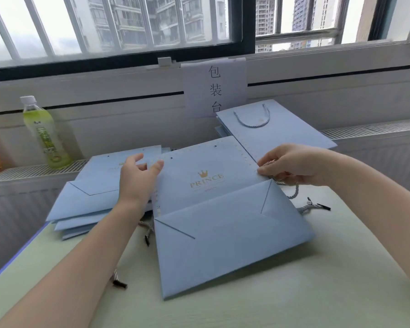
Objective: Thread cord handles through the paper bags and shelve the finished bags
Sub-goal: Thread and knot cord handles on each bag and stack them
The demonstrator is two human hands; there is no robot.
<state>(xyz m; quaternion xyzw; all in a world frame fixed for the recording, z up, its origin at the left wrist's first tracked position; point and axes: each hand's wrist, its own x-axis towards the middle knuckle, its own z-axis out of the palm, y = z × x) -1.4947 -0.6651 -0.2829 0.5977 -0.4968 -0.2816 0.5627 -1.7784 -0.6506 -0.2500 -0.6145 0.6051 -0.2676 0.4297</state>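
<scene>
One flat blue paper bag (213, 209) is laid centrally on the pale table (317, 292), gold crown print uppermost. Its left top edge is touched by the left hand (137, 176), fingers loosely spread. A twisted cord (291, 189) is pinched at its right edge by the right hand (291, 165). One stack of unthreaded bags (90, 200) is kept left; one handled bag (277, 129) behind; one green bottle (43, 133) far left.

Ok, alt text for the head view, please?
Flat blue bag on a table; right hand pinches a cord at its right edge, left hand rests on its left. Bag stack left, handled bag behind.
</scene>
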